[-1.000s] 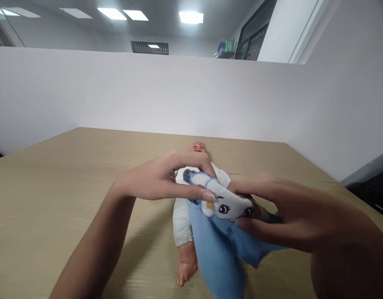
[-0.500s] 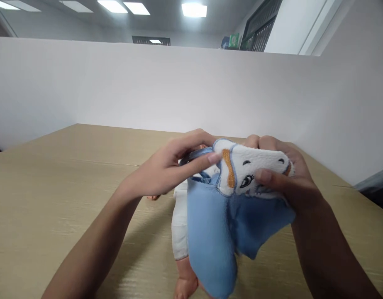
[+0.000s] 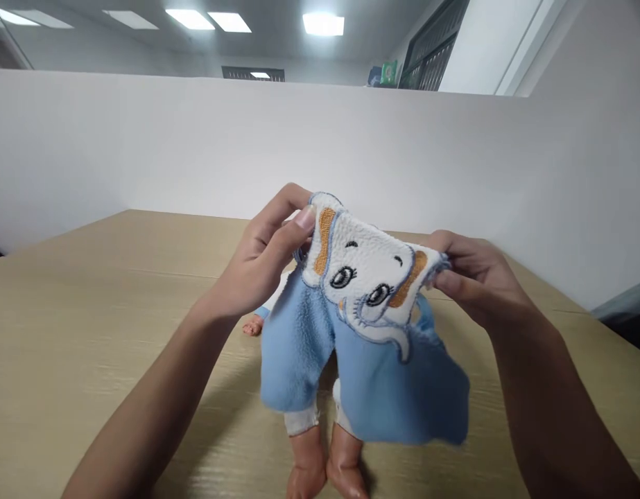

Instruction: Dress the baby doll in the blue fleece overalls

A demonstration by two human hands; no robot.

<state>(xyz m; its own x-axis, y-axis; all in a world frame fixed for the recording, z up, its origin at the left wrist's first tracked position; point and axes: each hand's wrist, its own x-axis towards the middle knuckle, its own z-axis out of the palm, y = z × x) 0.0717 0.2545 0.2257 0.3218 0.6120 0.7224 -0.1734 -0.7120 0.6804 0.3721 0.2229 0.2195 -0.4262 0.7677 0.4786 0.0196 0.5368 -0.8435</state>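
Between my hands hangs a pair of small blue doll overalls [image 3: 299, 346] with a white elephant face embroidered on the bib. My left hand [image 3: 270, 253] pinches the upper left edge of the bib, thumb in front. My right hand [image 3: 473, 277] grips the bib's right corner between thumb and fingers. Behind the garment lies a baby doll [image 3: 305, 461] on its back, feet toward me, in white leggings. One small doll hand shows at the left. The overalls hide the doll's body and head.
The wooden table [image 3: 116, 333] stretches out around the doll. A white partition [image 3: 220, 145] closes off its far side. Something dark and grey [image 3: 629, 308] stands beyond the right edge.
The overalls have turned so the elephant face is spread out toward me. My left hand has moved up and left onto the bib's edge; both doll feet now show.
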